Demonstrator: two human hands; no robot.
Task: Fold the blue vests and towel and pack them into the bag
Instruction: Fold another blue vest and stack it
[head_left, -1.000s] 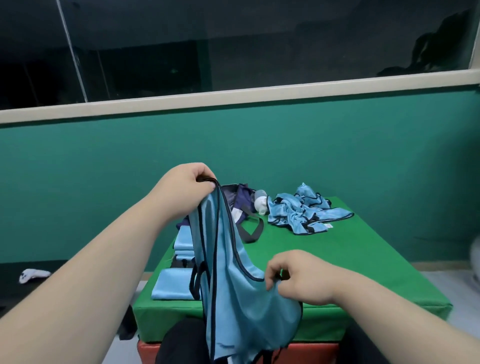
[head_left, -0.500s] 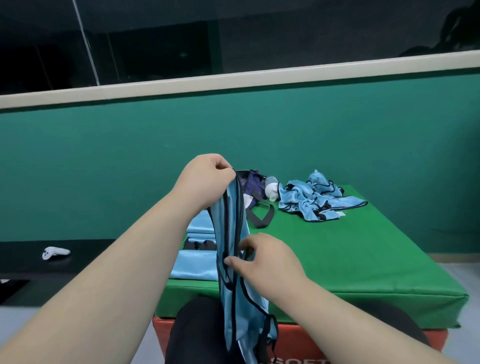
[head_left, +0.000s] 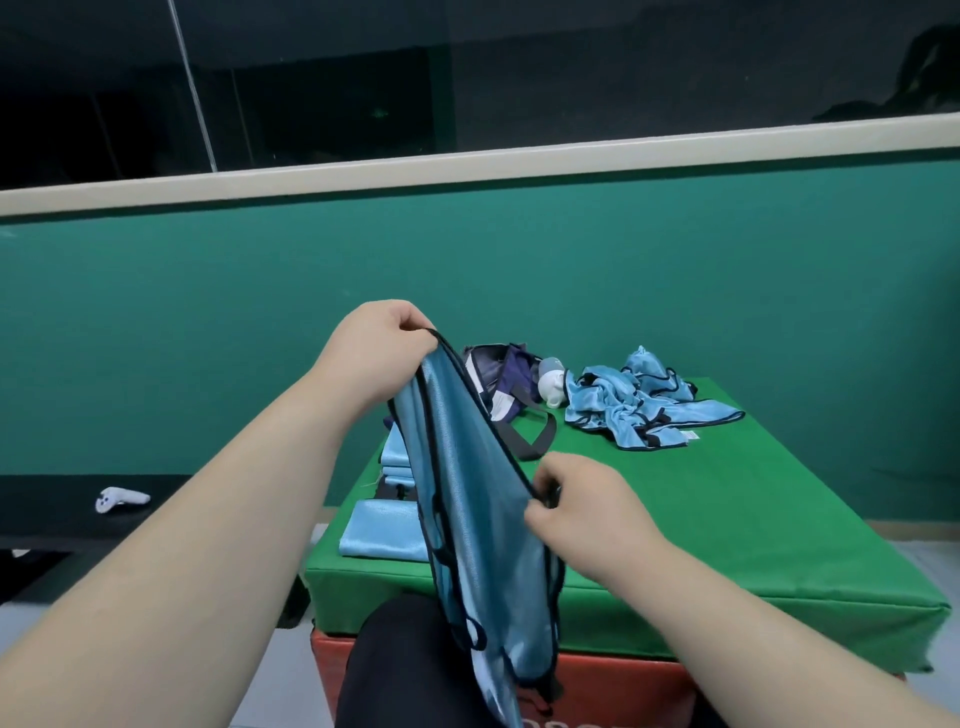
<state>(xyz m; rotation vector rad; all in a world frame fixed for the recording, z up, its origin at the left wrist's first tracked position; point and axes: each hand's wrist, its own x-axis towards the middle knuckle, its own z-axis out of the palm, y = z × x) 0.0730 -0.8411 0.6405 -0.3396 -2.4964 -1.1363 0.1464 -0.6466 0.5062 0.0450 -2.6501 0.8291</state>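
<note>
My left hand (head_left: 379, 348), mid-frame, is fisted round the black-trimmed top edge of a blue vest (head_left: 467, 499), raised above the mat. My right hand (head_left: 587, 512), lower and right of centre, pinches the same trim further down. The hands are apart with the edge drawn in a slant between them, and the rest hangs past my dark-clad knee (head_left: 400, 670) at the bottom of the frame.

I take this for the straightening step before a fold. To do it well I'd draw the edge taut without stretching it, match the layers trim to trim, and get the twists out of the hanging part before laying it on the green mat (head_left: 727, 525). The cloth looks thin and slippery, so gripping the binding rather than the mesh should serve best.

Further out, folded blue pieces (head_left: 382, 530) lie at the mat's near-left corner. A dark bag (head_left: 511, 371) sits at the far side behind the vest, and a heap of unfolded vests (head_left: 644, 410) lies right of it.

The vest hides part of the folded stack and the bag's mouth, so I cannot tell whether the bag is open or what it holds. Which piece is the towel I cannot say. The vest's lower end is cut off by the bottom edge. A pale object (head_left: 550, 384) between bag and heap is too small to name.
</note>
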